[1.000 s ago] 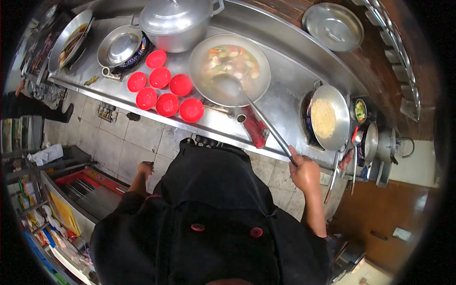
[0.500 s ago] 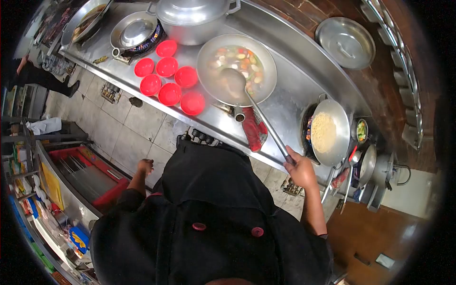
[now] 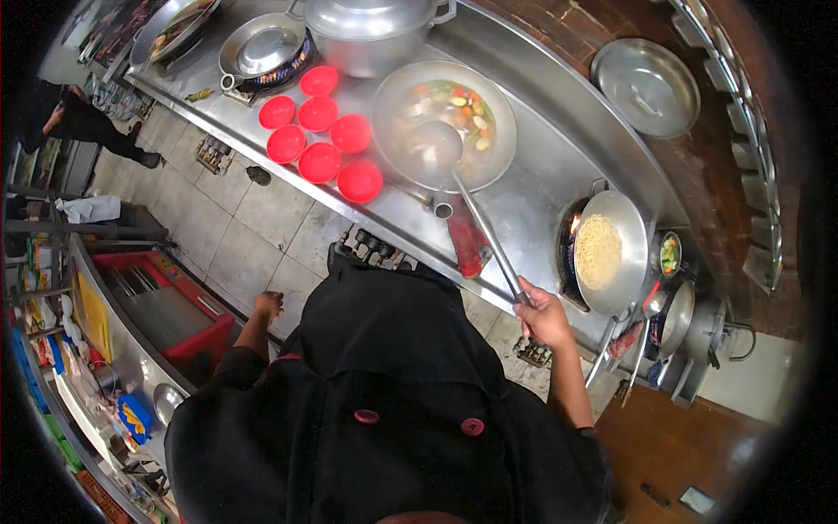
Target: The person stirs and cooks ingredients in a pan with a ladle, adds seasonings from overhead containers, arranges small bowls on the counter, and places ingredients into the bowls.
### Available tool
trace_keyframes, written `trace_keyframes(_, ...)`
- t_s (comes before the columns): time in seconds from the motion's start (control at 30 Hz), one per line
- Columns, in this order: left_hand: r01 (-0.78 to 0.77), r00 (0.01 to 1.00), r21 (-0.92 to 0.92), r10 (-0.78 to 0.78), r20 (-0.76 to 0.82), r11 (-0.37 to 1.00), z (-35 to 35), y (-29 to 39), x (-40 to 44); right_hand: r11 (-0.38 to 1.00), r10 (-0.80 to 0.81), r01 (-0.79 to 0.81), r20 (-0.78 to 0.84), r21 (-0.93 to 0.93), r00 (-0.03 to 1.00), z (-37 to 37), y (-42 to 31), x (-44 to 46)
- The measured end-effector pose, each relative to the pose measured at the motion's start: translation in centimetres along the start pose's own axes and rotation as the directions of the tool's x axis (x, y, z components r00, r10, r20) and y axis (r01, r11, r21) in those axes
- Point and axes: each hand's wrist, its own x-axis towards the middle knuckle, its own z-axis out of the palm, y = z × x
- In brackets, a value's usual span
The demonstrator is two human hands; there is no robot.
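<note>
My right hand (image 3: 543, 318) is wrapped round the dark grip of a long-handled ladle (image 3: 491, 232). The ladle's round bowl rests within a wide wok (image 3: 504, 166) of broth, partly veiled by steam. Chopped vegetables (image 3: 470, 112), orange, green and pale, float in the broth on the far side of the ladle. My left hand (image 3: 269, 304) hangs low beside my body over the floor, its fingers curled in with nothing seen in them. Left of the wok several red bowls (image 3: 319, 163) stand grouped near the counter's front edge.
A red cloth (image 3: 468, 240) lies below the wok, by its hollow handle. To the right, a pan of noodles (image 3: 599, 253) sits over a lit burner. A large lidded pot (image 3: 371, 39) stands behind. Another person (image 3: 87, 122) is at far left, near a red-framed cabinet (image 3: 196, 345).
My view has shifted slightly, moving the counter things a little to the right. The ladle's bowl and the floating vegetables have moved within the wok. The other person's hand now shows more.
</note>
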Motion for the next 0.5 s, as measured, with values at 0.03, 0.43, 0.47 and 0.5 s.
trace_keyframes(0.03,0.004,1.0,0.002,-0.004,-0.003,1.0,-0.1,-1.4,1.4,1.0,-0.015,0.015,-0.015,-0.007,1.0,-0.1,0.5,-0.2)
trace_keyframes(0.43,-0.166,0.979,0.311,0.118,0.166,0.936,-0.7,-2.5,3.4,0.813,-0.295,0.183,-0.12,-0.552,0.948,-0.4,4.0,-1.1)
trace_keyframes(0.47,-0.156,0.98,0.215,0.124,0.154,0.964,-0.6,-2.6,3.8,0.784,-0.265,0.134,-0.131,-0.606,0.955,-0.1,3.8,-1.4)
trace_keyframes(0.5,-0.146,0.982,0.117,0.129,0.141,0.982,-0.6,-2.5,3.8,0.784,-0.266,0.136,-0.129,-0.605,0.955,0.2,3.8,-1.6)
